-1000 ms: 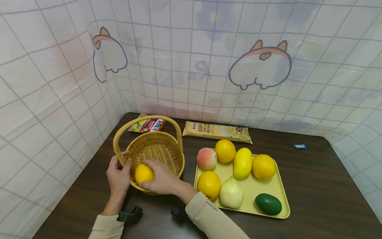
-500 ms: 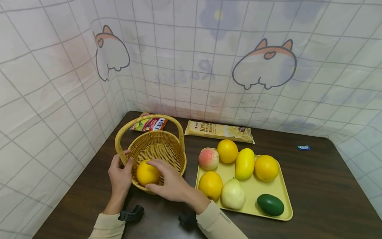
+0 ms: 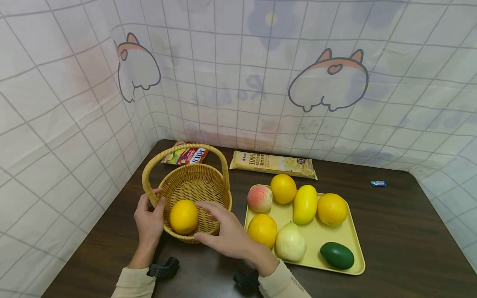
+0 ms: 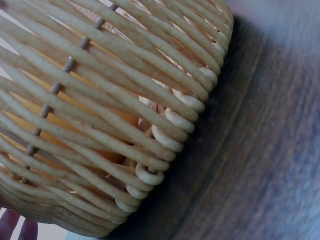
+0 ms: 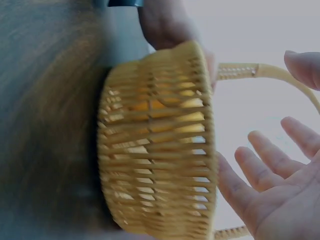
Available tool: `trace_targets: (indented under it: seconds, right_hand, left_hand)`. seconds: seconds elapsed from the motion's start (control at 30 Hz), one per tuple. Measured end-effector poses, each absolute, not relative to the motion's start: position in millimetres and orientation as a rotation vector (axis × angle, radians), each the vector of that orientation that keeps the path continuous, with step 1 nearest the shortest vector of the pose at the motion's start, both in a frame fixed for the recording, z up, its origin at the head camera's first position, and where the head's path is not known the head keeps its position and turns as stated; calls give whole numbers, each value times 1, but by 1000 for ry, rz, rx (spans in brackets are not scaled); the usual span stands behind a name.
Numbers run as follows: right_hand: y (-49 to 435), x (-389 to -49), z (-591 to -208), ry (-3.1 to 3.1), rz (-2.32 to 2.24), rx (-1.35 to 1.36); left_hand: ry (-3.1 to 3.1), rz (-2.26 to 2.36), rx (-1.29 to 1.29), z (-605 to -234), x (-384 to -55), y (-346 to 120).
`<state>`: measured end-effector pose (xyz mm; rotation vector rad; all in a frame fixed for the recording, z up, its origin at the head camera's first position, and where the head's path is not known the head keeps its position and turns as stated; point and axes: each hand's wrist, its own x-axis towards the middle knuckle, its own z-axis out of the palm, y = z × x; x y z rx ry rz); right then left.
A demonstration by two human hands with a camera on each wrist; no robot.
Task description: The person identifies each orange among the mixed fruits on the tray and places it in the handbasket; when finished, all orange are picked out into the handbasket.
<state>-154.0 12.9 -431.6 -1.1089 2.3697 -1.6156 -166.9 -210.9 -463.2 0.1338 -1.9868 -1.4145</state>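
Lower left of the frame, the left hand [image 3: 149, 217] had the wicker basket [image 3: 199, 182] pinched by the base of its handle [image 3: 186, 145]. Right of that, inside the basket, sat the orange [image 3: 184, 217], pretty much round, no long axis. It was just left of the right hand [image 3: 229, 234], which looked nearer, fingers loose, holding nothing.

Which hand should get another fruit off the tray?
Probably the right hand: it holds nothing and is nearer the tray. The left hand grips the basket.
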Motion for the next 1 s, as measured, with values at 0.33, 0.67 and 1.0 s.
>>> trace_targets:
  seconds: [0.33, 0.67, 1.0]
  right_hand:
    - [43, -159, -420, 2424, -1536, -1113]
    - [79, -167, -407, 2444, -1495, -1027]
    - [118, -179, -404, 2485, -1471, -956]
  left_hand:
    - [-1978, -1420, 125, -464, -168, -210]
    - [-1971, -1408, 111, -465, -168, -212]
    - [-1973, -1423, 130, -465, -167, -212]
